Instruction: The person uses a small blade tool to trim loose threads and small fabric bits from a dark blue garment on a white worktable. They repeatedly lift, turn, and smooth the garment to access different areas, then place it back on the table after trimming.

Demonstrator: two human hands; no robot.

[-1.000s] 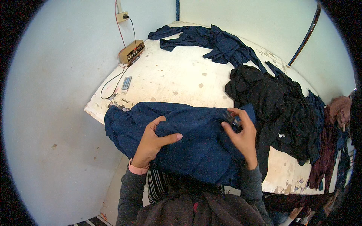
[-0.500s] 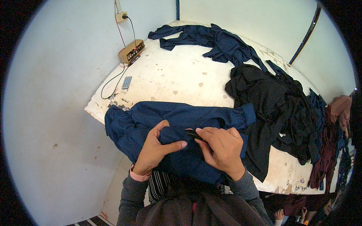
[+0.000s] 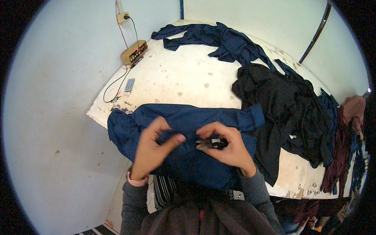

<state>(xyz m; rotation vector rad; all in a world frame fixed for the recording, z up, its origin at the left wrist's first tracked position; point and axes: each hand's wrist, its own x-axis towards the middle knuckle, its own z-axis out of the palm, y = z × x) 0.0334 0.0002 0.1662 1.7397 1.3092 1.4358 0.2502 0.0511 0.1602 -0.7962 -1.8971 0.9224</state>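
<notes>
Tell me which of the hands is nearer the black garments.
Right. The right hand, holding small snips, is left of the black garments; the left hand is farther left, at the blue garment.

The right hand, against half a second ago, is drawn slightly away from the left, so the gap between the two widens; it is nevertheless farther left than a second ago, leaving the cuff of the blue garment uncovered. The dark snips now lie across its opened fingers, both blades showing apart and pointing left, no longer a single dark tip at the cloth. The left hand shifts a little to the left and is blurred. The bench appears slightly higher in the head view.
</notes>
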